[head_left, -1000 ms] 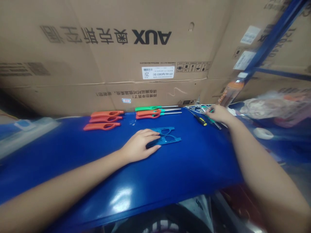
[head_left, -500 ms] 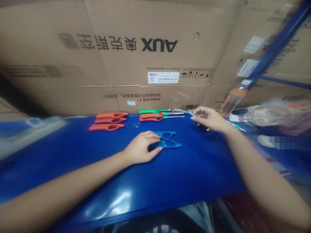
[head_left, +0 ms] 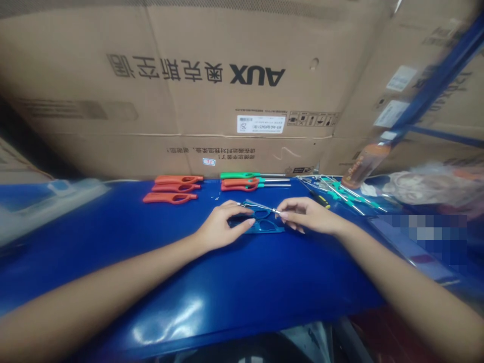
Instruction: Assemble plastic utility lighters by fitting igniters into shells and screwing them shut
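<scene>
Two open halves of a blue plastic lighter casing (head_left: 266,227) lie side by side on the blue table (head_left: 212,287). My left hand (head_left: 217,227) is curled over their left ends, thumb and fingers round them, covering those ends. Between the thumb and fingertips of my right hand (head_left: 308,214) is a slim metal lighter tube (head_left: 260,206) with a thin wire along it. Its far end reaches over the upper casing half, close to my left fingertips. Whether it touches the casing I cannot tell.
Orange lighter casings (head_left: 170,197) lie at the back left. Assembled green and orange lighters (head_left: 242,182) are at the back centre. A screwdriver (head_left: 321,199), metal tubes with green ends (head_left: 342,194) and an orange bottle (head_left: 365,164) stand or lie right. Cardboard boxes (head_left: 189,111) rise behind.
My right hand has come left and nearer from the back of the table, bringing the metal tube over the blue casing. My left hand stays on the casing. The view shifted slightly.
</scene>
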Tool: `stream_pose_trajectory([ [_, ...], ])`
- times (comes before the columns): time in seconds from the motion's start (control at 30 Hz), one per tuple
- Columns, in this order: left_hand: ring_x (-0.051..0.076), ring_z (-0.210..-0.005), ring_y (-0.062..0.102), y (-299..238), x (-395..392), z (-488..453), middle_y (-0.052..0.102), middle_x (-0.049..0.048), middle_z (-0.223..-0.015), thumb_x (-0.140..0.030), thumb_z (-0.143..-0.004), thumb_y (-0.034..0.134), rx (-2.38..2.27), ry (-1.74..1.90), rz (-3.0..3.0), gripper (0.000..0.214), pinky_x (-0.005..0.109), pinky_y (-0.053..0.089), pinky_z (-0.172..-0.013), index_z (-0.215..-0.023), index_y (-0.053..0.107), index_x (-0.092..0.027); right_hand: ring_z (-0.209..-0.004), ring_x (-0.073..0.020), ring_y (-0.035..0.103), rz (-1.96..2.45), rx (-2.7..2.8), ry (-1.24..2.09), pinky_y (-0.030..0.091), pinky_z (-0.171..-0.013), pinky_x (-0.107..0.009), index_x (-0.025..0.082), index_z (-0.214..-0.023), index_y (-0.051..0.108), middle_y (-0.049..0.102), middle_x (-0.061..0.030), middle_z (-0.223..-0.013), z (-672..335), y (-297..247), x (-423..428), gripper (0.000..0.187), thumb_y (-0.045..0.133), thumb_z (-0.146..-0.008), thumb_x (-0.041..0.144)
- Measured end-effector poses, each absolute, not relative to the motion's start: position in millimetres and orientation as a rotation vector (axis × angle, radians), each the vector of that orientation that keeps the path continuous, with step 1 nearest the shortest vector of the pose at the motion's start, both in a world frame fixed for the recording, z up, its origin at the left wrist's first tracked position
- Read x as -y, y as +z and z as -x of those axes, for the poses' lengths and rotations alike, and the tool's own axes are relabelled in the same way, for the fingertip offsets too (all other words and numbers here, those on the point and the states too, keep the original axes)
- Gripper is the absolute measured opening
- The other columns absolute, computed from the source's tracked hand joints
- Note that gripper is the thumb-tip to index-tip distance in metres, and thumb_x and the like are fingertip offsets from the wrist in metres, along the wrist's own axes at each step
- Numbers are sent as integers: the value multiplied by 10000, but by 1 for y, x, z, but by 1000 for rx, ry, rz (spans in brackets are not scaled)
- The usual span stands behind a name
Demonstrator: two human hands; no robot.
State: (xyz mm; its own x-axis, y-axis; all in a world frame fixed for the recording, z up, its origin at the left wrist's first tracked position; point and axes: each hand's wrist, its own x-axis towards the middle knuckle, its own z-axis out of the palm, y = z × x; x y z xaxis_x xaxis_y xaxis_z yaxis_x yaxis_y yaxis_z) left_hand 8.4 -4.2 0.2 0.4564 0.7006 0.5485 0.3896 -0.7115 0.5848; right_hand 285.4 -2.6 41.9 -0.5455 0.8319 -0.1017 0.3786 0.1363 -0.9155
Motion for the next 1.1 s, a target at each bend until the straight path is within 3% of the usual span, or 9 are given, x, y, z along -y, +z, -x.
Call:
stream_pose_trajectory([
  [0.43,230,-999,705,0,-6,-7,788,62,-1016,-493,-985,529,-1055,1088,-1964,407,385,518,-996,-914,804,-202,-561,-86,467,1144,2084,1270,381,-511,-229,174,-952,679,612,12,-711,-289,45,4,384,667,-869,549],
  [0.67,232,-972,719,-1,-9,-7,797,51,-979,-533,-974,537,-1083,1068,-1918,441,364,516,-972,-874,801,-195,-762,-156,596,1110,2210,1120,466,-744,-301,174,-921,699,696,-34,-843,-291,41,2,373,651,-873,540],
  [1.1,215,-858,730,3,-9,-7,796,57,-876,-552,-911,621,-1050,1087,-1953,410,333,569,-866,-806,779,-189,-864,-186,636,1110,2352,1092,501,-810,-326,198,-964,729,732,-46,-948,-296,41,4,350,663,-870,529],
])
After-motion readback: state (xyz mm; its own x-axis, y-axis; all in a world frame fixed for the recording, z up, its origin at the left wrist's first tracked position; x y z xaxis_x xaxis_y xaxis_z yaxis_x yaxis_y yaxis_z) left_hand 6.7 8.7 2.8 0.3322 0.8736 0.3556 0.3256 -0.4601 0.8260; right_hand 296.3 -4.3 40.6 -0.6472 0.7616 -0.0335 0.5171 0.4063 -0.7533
